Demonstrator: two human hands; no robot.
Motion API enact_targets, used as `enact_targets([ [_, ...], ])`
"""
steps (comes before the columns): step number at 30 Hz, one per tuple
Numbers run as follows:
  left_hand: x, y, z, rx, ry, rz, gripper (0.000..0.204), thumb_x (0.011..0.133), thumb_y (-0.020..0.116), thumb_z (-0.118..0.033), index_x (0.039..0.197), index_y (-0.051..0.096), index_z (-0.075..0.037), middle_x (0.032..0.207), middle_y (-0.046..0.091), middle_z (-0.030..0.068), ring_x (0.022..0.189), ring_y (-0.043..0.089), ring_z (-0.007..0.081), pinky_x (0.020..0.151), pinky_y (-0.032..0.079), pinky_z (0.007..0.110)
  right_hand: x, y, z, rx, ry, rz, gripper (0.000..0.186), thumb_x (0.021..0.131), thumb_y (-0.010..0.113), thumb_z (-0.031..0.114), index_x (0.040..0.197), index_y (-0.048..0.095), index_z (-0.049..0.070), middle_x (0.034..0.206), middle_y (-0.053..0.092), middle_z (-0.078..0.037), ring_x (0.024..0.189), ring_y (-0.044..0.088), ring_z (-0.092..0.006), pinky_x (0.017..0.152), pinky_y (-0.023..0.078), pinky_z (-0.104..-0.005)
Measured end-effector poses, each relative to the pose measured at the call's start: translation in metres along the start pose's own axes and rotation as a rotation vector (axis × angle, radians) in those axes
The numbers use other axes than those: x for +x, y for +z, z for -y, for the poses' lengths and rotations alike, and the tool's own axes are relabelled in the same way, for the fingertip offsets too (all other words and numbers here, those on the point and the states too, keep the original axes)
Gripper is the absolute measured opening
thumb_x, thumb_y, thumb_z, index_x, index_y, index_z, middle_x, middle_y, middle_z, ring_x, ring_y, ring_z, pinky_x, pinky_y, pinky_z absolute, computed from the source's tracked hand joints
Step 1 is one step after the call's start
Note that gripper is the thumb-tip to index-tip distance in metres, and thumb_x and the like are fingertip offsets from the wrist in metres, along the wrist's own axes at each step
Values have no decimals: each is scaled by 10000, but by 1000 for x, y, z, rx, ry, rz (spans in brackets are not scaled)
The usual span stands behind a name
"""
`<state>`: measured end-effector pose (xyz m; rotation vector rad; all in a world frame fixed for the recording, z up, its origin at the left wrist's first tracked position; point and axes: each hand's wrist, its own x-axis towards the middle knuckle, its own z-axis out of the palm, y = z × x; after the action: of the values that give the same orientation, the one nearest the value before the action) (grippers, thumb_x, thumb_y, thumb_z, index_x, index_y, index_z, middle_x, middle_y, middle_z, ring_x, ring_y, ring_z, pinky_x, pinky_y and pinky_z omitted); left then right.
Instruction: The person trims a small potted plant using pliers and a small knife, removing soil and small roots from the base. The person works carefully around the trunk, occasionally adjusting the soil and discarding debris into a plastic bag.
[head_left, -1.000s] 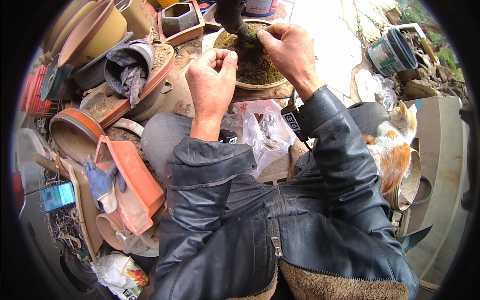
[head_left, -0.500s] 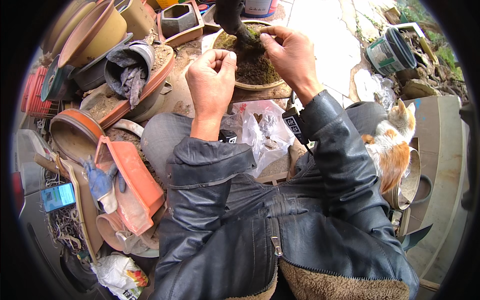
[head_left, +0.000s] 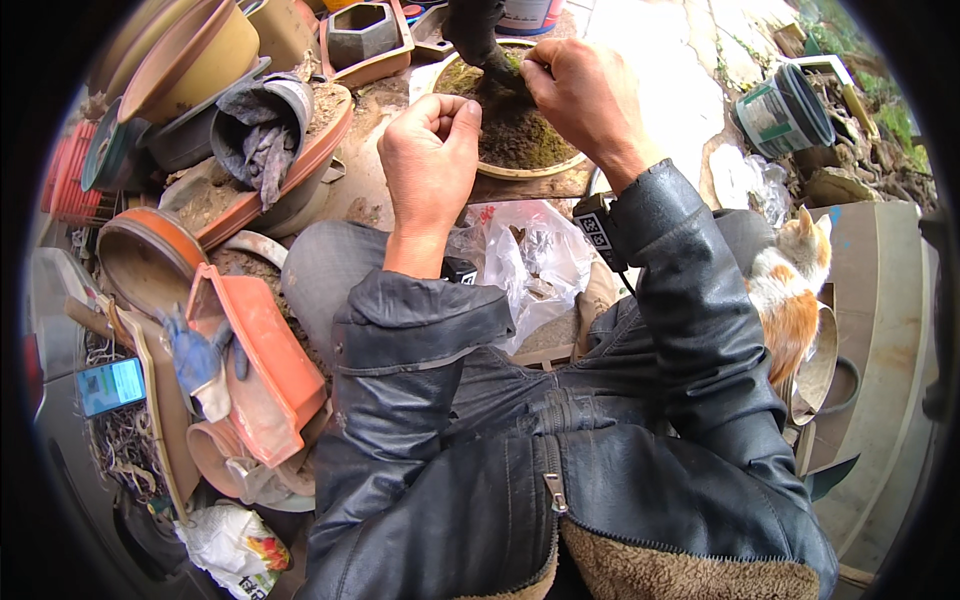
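Your right hand (head_left: 590,100) is bent over the round pot (head_left: 525,173), and its thumb and index finger come together just beside the foot of a dark, thick trunk (head_left: 472,40). I cannot tell whether these fingertips touch the trunk or pinch some small piece. Your left hand (head_left: 432,170) is raised in front of the left part of the pot, with curled fingers and the thumb drawn together; what may be between them is too small to tell. The 2 hands are apart, and the mossy soil (head_left: 525,140) of the pot shows between and below your 2 grips.

Nearer to your body than both grips, a clear plastic bag (head_left: 530,265) lies between your legs. At each wrist there is a small black box with a white pattern, the left box (head_left: 460,270) and the right box (head_left: 597,228).

To the left of your left grip, a grey pot (head_left: 226,150) lies tilted with a crumpled grey cloth (head_left: 265,160) inside. Lower on that side, a blue and white glove (head_left: 200,365) hangs on an orange rectangular planter (head_left: 265,380), near a phone (head_left: 112,386) with lit screen. To the right of your right grip, beyond your sleeve (head_left: 700,280), there is an orange and white cat (head_left: 790,290).
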<state>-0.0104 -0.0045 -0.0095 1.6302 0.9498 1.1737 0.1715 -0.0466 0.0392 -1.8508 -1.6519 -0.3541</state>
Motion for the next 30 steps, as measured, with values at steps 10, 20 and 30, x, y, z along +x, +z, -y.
enact_targets([
  [10,-1,0,-2,9,26,-16,122,951,805,-90,937,775,27,727,756,82,627,679,110,615,525,295,-5,1,10,-33,26,-48,242,937,714,238,792,747,47,706,700,-194,669,735,-380,639,589,-482],
  [20,-1,-3,-4,61,42,31,126,1009,771,-81,1013,766,45,826,741,5,705,638,31,626,517,209,-8,4,12,-33,73,-58,240,934,702,243,785,757,63,699,707,-178,676,744,-370,652,593,-487],
  [30,-1,-3,-4,66,19,38,122,1010,767,-77,1009,765,45,828,751,13,716,654,31,642,526,203,-11,9,2,171,185,-39,232,956,749,246,907,816,29,718,755,-112,640,735,-195,652,590,-345],
])
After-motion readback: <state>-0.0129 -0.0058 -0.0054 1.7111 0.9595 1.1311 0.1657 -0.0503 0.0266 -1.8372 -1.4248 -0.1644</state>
